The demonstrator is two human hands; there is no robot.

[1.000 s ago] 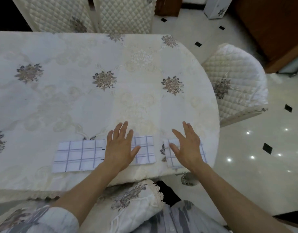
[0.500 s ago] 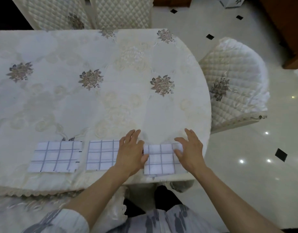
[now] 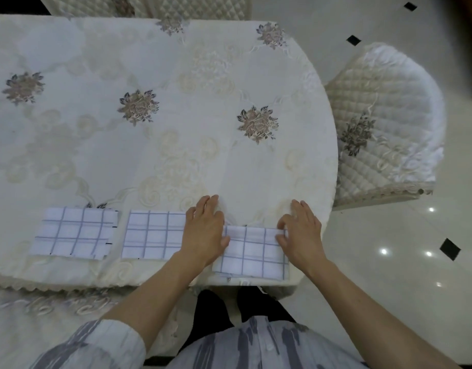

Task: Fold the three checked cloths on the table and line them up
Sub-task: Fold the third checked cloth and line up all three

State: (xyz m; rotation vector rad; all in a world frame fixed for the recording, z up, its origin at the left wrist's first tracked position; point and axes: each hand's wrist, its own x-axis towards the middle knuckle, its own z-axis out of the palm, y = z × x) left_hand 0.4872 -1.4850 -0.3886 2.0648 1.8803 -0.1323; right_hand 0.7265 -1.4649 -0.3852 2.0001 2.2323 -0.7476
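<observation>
Three folded white cloths with a blue check lie in a row along the table's near edge. The left cloth [image 3: 73,234] and the middle cloth [image 3: 153,235] lie flat. My left hand [image 3: 204,231] rests flat with straight fingers over the middle cloth's right edge and touches the left side of the right cloth [image 3: 252,253]. My right hand [image 3: 300,233] lies on the right cloth's right edge, its fingers bent at the top right corner. The right cloth sits a little nearer to me than the other two, close to the table's edge.
The table [image 3: 160,145] wears a cream cloth with embroidered flowers and curves round on the right. A quilted chair [image 3: 384,134] stands right of it, two more at the far side. Another chair seat [image 3: 56,315] sits below the near edge on the left.
Both hands have come together onto the right cloth's two sides. The view has shifted, so the cloths now sit further left in the frame.
</observation>
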